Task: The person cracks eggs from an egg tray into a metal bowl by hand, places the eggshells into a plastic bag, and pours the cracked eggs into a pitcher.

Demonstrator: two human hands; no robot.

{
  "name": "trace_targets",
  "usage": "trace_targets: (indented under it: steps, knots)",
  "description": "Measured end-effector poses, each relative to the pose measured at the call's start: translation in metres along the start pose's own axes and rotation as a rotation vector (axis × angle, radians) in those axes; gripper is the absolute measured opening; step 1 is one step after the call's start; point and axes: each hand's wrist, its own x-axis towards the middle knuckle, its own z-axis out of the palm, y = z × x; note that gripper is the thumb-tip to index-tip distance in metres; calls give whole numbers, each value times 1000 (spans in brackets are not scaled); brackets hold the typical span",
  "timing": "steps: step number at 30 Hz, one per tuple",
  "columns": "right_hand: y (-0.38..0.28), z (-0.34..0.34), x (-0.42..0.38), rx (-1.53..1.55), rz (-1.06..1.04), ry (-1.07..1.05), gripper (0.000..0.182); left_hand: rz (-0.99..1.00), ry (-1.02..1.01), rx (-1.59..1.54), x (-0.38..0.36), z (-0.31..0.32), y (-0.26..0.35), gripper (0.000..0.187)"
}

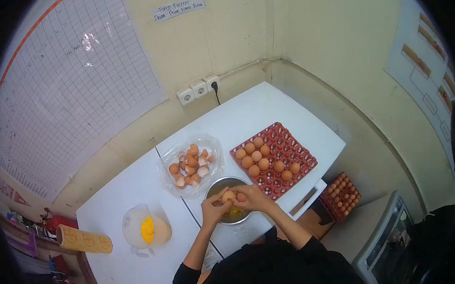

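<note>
My left hand [214, 207] and my right hand [257, 198] meet over a metal bowl [232, 179]. Between their fingertips is a brown egg [229, 196], gripped from both sides. A second rounded brown piece shows beside it under my right fingers; I cannot tell if it is part of the same shell. Yellow yolk and clear liquid lie in the bowl below. Just behind the bowl, a clear plastic bag [213, 143] holds cracked eggshells [192, 162]. To the right, a red egg tray [303, 159] carries several whole brown eggs [263, 164] among unfilled cups.
A clear measuring jug [135, 228] with yellow and pale contents stands left on the white freezer top [103, 198]. Beyond it lies a yellow roll [84, 238]. Another egg tray [341, 195] sits lower right, near a grey-framed object [383, 231]. Wall sockets [199, 89] hold a plugged-in cable.
</note>
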Motion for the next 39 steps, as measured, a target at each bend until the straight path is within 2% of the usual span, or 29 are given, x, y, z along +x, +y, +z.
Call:
trace_targets:
  steps: [1, 5, 7, 11, 17, 23, 26, 39]
  knots:
    - [0, -2, 0, 4, 3, 1, 41, -77, -47, -82, 0, -1, 2, 46]
    - [-8, -18, 4, 47, 129, -118, 38, -93, -94, -138, -1, -1, 14, 44]
    - [-9, -20, 4, 68, 177, -166, 38, -199, -166, -298, 1, -4, 16, 44]
    - [0, -17, 6, 76, 200, -168, 45, -246, -174, -269, 4, -5, 13, 43]
    - [-7, -21, 9, -1, 90, -168, 41, -216, -124, -267, -3, 0, 15, 44]
    - [-6, -22, 13, 47, 93, -143, 40, -122, -82, -164, -4, 1, 21, 47]
    - [-8, -22, 13, 86, 133, -135, 39, -116, -76, -161, -3, 0, 21, 47]
    - [-7, -27, 18, 113, 49, -148, 40, -103, -94, -108, -1, -4, 23, 47]
